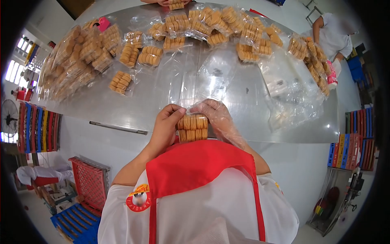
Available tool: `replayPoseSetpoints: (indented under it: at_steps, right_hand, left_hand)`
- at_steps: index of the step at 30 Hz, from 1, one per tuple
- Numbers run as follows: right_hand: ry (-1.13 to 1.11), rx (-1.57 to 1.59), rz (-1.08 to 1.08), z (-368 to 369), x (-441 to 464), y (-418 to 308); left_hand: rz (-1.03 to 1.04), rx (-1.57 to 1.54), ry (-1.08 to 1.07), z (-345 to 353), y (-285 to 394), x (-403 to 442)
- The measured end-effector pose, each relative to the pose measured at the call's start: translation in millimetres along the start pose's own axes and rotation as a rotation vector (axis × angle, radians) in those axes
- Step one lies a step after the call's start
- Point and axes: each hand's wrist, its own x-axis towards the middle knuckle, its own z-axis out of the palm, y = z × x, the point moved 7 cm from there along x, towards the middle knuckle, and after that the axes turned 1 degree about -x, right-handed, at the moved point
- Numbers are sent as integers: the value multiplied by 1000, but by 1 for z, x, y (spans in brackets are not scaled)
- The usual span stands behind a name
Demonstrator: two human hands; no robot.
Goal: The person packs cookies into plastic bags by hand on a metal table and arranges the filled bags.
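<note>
Left hand (166,118) and right hand (216,117) close together, both pinching bag (192,115) at far edge. Cookies (193,133) between, apron-side (199,162), 2 rows running left-right.

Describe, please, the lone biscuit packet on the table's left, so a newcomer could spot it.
On the metal table, find the big left-hand pile. Right of it lies the packet, two biscuit rows in clear wrap. It sits nearer the camera than the neighbours just beyond.
</note>
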Motion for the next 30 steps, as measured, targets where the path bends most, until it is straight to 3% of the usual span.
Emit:
replayPoseSetpoints:
  at_steps: [7,11,15,18,22,25,30]
  right_hand:
    - [47,-54,-95,24,11,6]
    - [112,65,-63,58,-2,-1]
    - [345,-342,-164,63,1,13]
    - [315,-426,-260,76,6,25]
    - [420,-314,-225,86,-6,27]
    - [438,-169,-232,89,-15,40]
    - [639,-207,-299,71,-20,57]
  left_hand:
    - [17,-10,13,-23,16,0]
    - [-110,54,-52,-21,33,-7]
    - [-137,90,-100,-49,35,-6]
    - [-156,117,-144,-68,36,7]
    - [-136,235,-115,-71,41,12]
    - [-170,276,-229,-72,32,16]
    - [-231,236,-332,-65,25,18]
